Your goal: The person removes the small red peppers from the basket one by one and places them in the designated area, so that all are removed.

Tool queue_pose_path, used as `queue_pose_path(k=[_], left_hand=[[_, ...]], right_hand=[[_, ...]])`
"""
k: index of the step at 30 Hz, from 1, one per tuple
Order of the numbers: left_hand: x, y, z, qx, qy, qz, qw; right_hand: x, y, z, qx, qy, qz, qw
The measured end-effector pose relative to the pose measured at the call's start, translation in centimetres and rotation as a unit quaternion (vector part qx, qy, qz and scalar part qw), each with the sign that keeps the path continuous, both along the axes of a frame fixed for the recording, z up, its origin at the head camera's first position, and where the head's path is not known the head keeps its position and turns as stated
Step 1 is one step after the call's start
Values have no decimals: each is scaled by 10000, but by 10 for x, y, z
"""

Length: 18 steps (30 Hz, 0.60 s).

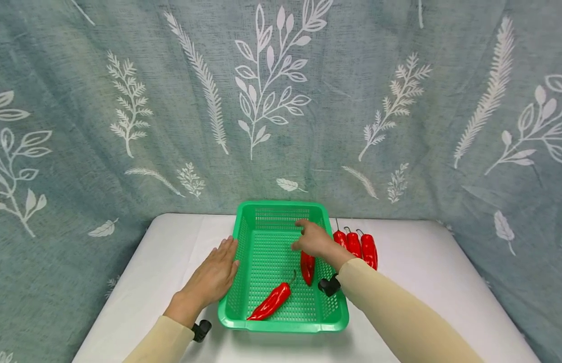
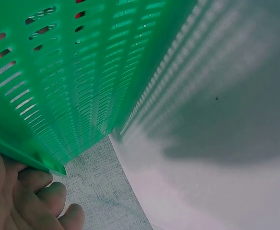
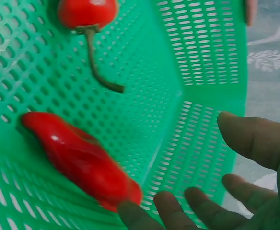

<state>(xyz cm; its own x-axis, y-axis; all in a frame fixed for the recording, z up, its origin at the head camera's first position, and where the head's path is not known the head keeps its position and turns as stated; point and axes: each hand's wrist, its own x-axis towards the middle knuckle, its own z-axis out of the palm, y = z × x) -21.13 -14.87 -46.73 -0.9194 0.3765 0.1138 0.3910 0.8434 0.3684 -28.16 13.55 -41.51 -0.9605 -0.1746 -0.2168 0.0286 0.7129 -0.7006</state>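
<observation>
A green plastic basket [image 1: 283, 326] with slotted walls holds two red chili peppers. One chili pepper [image 1: 270, 302] lies slanted near the front, its curved stem pointing to the back right. The other chili pepper [image 1: 307, 267] lies along the right side, partly covered by my right hand [image 1: 314, 241] in the head view. That hand hovers inside the basket with fingers spread, and in the right wrist view a fingertip overlaps the upper end of this chili pepper [image 3: 82, 160]. Against the basket's left rim rests my left hand [image 1: 212, 275], its fingers extended.
Three more red chili peppers [image 1: 369, 249] lie side by side on the white table [image 1: 426, 282], just right of the basket and partly behind my right forearm. Behind the table hangs a grey-green cloth [image 1: 281, 171] with white leaf prints.
</observation>
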Motion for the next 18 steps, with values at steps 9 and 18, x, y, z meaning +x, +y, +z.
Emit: queue_pose_path(k=[9, 18], left_hand=[[0, -2, -1, 1, 65, -15, 10000], [0, -2, 0, 9, 31, 15, 10000]], right_hand=[[-6, 0, -20, -227, -184, -34, 9996], [-9, -5, -34, -62, -29, 252, 9997]])
